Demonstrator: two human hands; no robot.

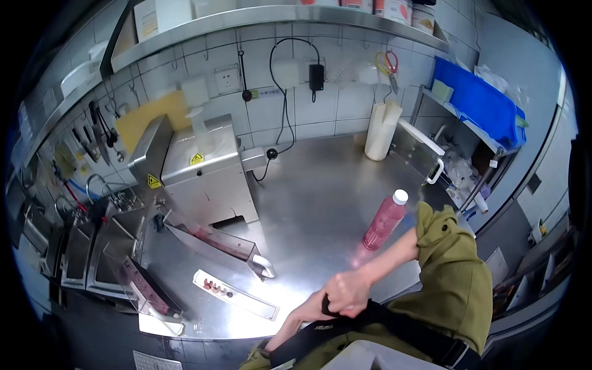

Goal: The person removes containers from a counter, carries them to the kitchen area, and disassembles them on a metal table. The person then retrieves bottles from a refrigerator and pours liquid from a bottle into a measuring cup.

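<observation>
My right hand [348, 293] is closed in a fist near the front edge of the steel counter. A small piece of black material shows beside its fingers; I cannot make out whether it belongs to the black strap [382, 316] across my body. My left hand [310, 306] comes up from below and meets the right one, its fingers mostly hidden behind the fist. Upright beyond my right forearm stands a bottle of pink liquid [385, 221] with a white cap. Left of my hands lies a narrow white tray [256, 303] with several small reddish and dark pieces on it.
A steel machine [206, 179] stands at the back left of the counter [308, 191]. Before it sit two clear, white-handled containers [209, 242] [145, 283] with reddish contents. A white pitcher [381, 132] is by the wall. Sinks [114, 253] adjoin on the left; a shelf [277, 18] runs overhead.
</observation>
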